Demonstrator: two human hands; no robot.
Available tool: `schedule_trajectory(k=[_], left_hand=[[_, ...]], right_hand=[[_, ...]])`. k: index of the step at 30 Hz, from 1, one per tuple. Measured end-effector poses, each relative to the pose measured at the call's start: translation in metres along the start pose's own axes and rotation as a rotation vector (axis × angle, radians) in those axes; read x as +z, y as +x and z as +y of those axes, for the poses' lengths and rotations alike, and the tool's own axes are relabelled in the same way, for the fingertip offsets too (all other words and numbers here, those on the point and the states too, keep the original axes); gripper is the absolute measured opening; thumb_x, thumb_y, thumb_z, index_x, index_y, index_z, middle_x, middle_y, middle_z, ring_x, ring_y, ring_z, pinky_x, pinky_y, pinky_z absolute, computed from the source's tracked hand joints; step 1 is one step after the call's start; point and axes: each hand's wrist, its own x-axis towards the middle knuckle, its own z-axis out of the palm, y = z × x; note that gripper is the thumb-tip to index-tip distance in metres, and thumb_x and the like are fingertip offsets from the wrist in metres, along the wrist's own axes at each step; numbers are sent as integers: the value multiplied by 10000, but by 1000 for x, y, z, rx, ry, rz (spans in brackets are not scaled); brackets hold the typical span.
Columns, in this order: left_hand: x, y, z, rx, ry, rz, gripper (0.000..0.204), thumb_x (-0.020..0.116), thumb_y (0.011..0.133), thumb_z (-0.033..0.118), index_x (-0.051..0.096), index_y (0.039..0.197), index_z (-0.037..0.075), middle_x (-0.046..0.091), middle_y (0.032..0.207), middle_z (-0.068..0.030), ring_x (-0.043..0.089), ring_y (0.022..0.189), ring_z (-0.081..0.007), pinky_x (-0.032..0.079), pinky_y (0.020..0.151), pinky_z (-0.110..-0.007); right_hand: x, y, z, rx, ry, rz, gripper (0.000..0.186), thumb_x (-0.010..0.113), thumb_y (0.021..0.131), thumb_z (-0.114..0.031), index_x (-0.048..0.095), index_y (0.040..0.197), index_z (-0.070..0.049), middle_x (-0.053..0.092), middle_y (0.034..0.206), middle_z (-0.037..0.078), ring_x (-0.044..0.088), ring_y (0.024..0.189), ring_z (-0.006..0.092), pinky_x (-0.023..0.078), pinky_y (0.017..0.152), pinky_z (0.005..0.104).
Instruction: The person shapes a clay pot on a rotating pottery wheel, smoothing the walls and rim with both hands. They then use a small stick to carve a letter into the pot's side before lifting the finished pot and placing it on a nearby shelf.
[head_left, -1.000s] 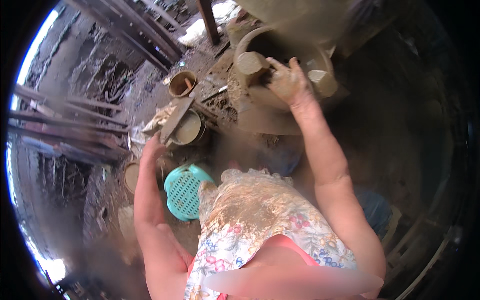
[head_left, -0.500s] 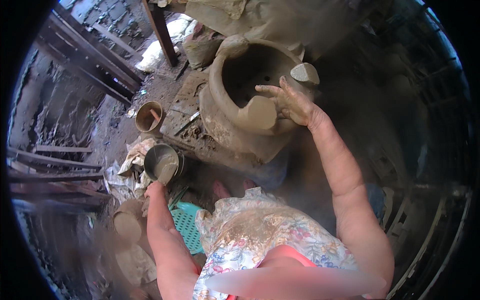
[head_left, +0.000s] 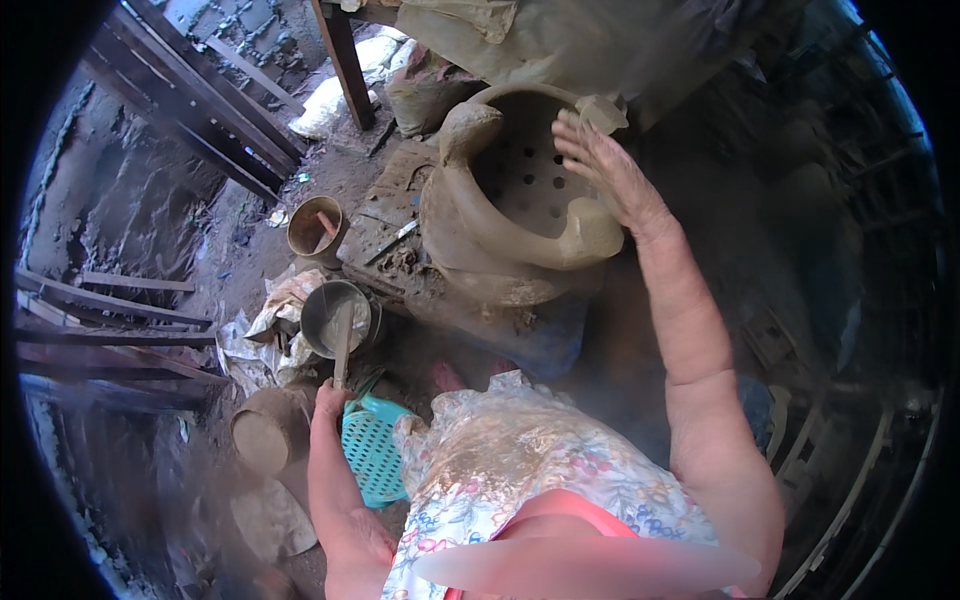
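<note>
Stick clamped in your left hand points lengthwise away from you over the bucket, just off the near-left corner of the muddy slab; your right hand, fingers stretched and empty, is nearer the clay pot, by its right rim.

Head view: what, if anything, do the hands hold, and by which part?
Left hand: flat paddle, by its near end. Right hand: nothing.

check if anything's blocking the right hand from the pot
Nothing visible does: the right hand is over the right side of the pot, near a lump on its rim. Whether the hand touches, I can't tell.
</note>
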Motion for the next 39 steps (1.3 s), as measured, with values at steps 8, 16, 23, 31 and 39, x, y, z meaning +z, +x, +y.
schedule_trajectory(k=[8, 16, 23, 31, 39], left_hand=[[35, -89, 97, 440, -868, 42, 776, 766, 690, 77, 365, 1342, -43, 564, 1069, -111, 562, 880, -150, 497, 752, -260], [61, -142, 222, 744, -1060, 13, 771, 729, 696, 44, 339, 1360, 32, 534, 1049, -44, 526, 950, -133, 467, 804, -265], [112, -194, 280, 960, -897, 271, 910, 705, 700, 18, 173, 1437, 38, 528, 1160, -115, 570, 958, -182, 500, 807, -287], [81, -210, 290, 876, -1005, 79, 872, 669, 667, -17, 244, 1426, 45, 578, 1113, -105, 587, 918, -159, 508, 779, -284], [67, -215, 300, 779, -947, 43, 871, 701, 667, 22, 265, 1420, 39, 565, 1133, -95, 574, 941, -146, 496, 810, -274]], right_hand=[[99, 36, 30, 111, 508, 169, 665, 656, 854, -369, 381, 1332, 3, 490, 1265, 104, 428, 1183, 184, 320, 1017, 348], [97, 20, 36, 70, 381, 51, 405, 633, 887, -286, 543, 1193, -37, 584, 1100, 11, 498, 1005, 97, 371, 931, 270], [97, 17, 34, 20, 365, 41, 406, 630, 889, -291, 532, 1203, -53, 577, 1117, 6, 495, 1013, 91, 365, 935, 261], [105, 18, 28, 34, 450, 104, 396, 623, 894, -289, 525, 1200, -58, 577, 1109, 10, 502, 991, 94, 381, 904, 253], [110, 32, 35, 31, 388, 196, 413, 615, 899, -286, 504, 1209, -36, 573, 1110, 22, 503, 983, 111, 390, 895, 268]])
